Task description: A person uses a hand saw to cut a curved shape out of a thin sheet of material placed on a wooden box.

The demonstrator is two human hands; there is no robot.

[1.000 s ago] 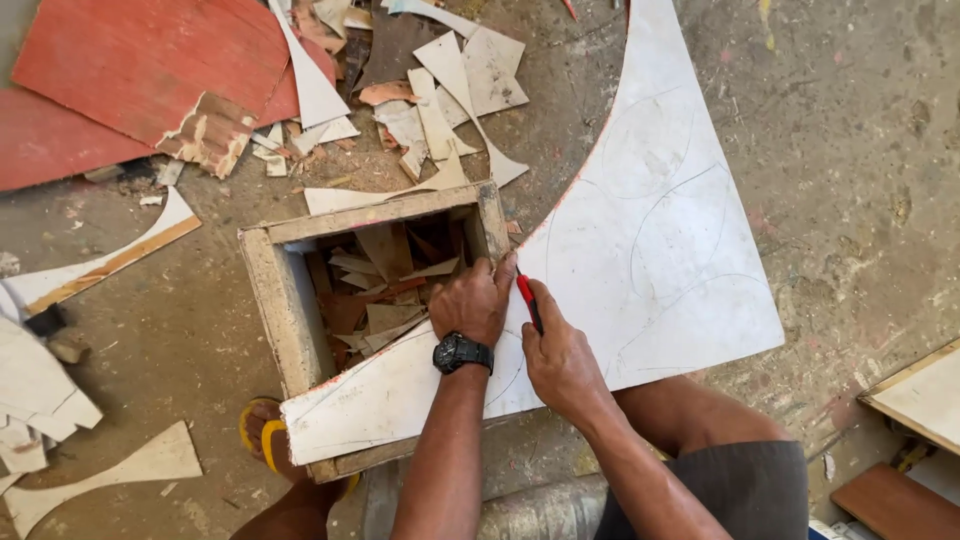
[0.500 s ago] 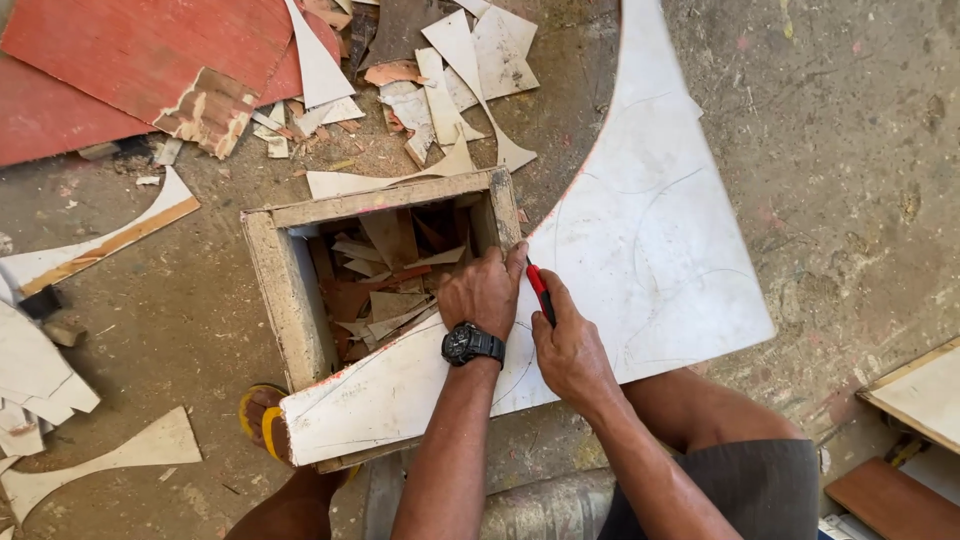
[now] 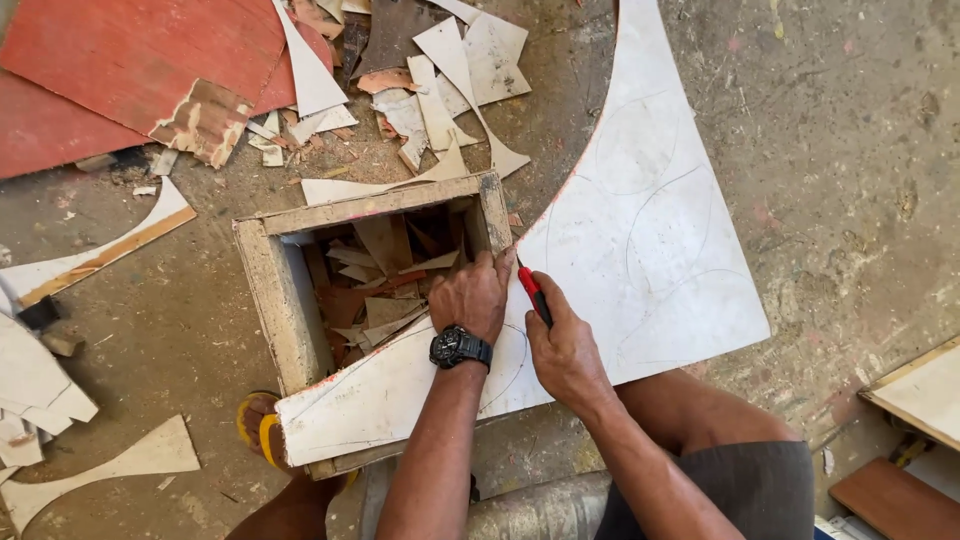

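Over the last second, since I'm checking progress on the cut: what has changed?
Little. The right hand with the red-handled knife has crept slightly up the white laminate sheet, toward the wooden box corner. The left hand stays pressed on the sheet beside the blade. Nothing was picked up or released; sheet, box and scraps lie unchanged.
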